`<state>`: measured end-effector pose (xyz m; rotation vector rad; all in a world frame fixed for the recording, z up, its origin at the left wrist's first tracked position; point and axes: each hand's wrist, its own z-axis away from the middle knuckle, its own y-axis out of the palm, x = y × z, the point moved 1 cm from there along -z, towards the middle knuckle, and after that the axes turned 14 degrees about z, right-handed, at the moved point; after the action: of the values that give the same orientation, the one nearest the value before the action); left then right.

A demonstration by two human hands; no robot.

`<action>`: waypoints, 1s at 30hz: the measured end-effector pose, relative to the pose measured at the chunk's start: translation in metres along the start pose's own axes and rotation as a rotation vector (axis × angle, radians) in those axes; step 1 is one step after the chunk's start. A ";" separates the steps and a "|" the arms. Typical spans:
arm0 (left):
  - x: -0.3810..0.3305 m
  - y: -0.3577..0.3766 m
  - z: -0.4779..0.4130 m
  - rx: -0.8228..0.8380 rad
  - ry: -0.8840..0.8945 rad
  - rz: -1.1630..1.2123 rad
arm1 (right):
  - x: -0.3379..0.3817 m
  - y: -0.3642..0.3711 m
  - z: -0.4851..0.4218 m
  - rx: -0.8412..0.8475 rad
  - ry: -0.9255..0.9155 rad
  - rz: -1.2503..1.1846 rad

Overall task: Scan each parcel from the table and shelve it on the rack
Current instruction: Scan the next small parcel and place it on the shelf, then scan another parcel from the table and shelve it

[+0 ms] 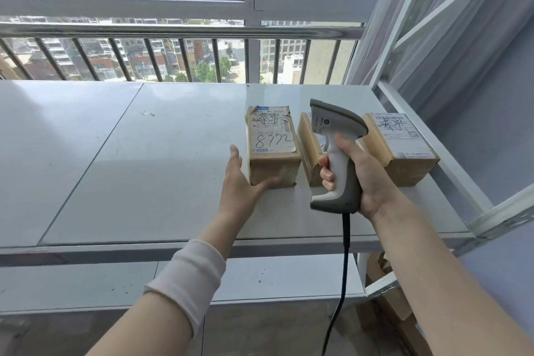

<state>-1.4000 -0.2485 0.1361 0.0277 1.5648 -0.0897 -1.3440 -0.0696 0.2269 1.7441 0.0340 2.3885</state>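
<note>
Three brown cardboard parcels stand in a row on the right part of the white table (pixel 144 170). The left parcel (pixel 273 141) bears a label with "8772" written by hand. My left hand (pixel 241 182) is open around its near left corner, thumb against the front face, fingers along the left side. My right hand (pixel 358 176) grips the handle of a grey and white barcode scanner (pixel 335 153), held upright in front of the middle parcel (pixel 309 153), which it mostly hides. The right parcel (pixel 404 150) lies near the table's right edge.
A black cable (pixel 342 269) hangs from the scanner below the table edge. A window with a metal railing (pixel 173 32) runs behind the table. A white frame with a sheer curtain (pixel 450 37) stands to the right. Cardboard boxes (pixel 393 298) sit under the table's right end.
</note>
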 end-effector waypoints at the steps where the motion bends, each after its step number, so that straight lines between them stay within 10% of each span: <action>1: 0.000 -0.003 0.006 -0.015 -0.001 0.009 | -0.002 0.002 0.001 0.006 0.004 0.007; 12: -0.031 -0.029 0.089 -0.226 0.182 0.206 | -0.028 0.025 0.076 -0.063 -0.013 0.068; 30: -0.029 0.112 0.374 0.649 -0.135 0.172 | -0.134 -0.022 0.439 -0.750 0.016 -0.185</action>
<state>-1.0186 -0.1635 0.1635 0.6514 1.3361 -0.4513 -0.8861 -0.1092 0.2343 1.2897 -0.5890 1.9101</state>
